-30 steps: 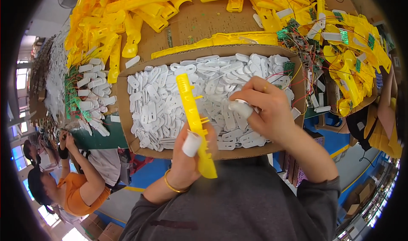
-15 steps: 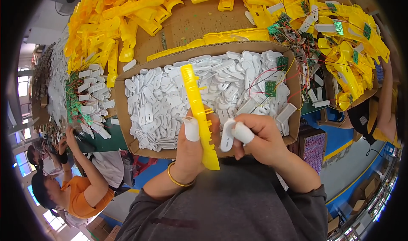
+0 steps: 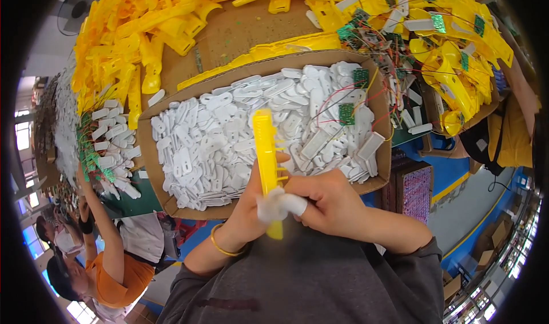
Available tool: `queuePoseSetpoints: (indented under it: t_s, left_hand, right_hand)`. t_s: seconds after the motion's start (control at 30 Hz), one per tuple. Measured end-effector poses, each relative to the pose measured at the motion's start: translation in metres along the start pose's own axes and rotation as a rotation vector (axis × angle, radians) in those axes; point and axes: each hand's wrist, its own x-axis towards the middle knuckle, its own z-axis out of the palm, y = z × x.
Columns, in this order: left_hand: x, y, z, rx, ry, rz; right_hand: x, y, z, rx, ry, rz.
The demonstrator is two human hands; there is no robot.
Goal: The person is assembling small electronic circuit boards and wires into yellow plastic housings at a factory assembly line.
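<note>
My left hand (image 3: pixel 246 212) grips a long yellow plastic shell (image 3: pixel 265 144) with small prongs along its right edge, upright in front of my chest. A white cover wraps the left thumb. My right hand (image 3: pixel 329 201), its thumb also covered in white, is closed and pressed against the shell's lower part. Between the two thumbs is a blurred white plastic piece (image 3: pixel 275 197), its outline merging with the thumb covers. Behind both hands stands a cardboard box (image 3: pixel 231 77) heaped with white oval slotted pieces (image 3: pixel 200 135).
Yellow shells (image 3: pixel 126 27) are piled at far left. More, with green circuit boards (image 3: pixel 437 22) and red wires, lie at far right. Two boards rest in the box. White pieces (image 3: pixel 117 132) and wired boards lie at left, where a person in orange (image 3: pixel 117 275) reaches in.
My right hand has moved left with the white piece, from beside the yellow shell onto its lower part. The shell is now more upright, and the whole view has shifted slightly.
</note>
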Motion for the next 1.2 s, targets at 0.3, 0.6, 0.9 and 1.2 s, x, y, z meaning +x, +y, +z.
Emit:
queuePoseSetpoints:
  t_s: [0.3, 0.6, 0.9, 1.2]
  left_hand:
    - [-0.005, 0.010, 0.000, 0.103, 0.157, -0.030]
    - [-0.008, 0.010, -0.004, 0.046, 0.143, 0.022]
    - [-0.018, 0.027, -0.008, -0.301, 0.110, 0.258]
    - [-0.017, 0.021, -0.027, -0.372, 0.232, 0.070]
  right_hand:
    - [0.020, 0.028, -0.093, -1.312, 0.207, -0.234]
    - [0.013, 0.034, -0.063, -1.303, 0.386, -0.085]
    - [0.036, -0.012, 0.010, -0.025, 0.336, -0.508]
    - [0.046, 0.010, 0.019, -0.158, 0.255, -0.410]
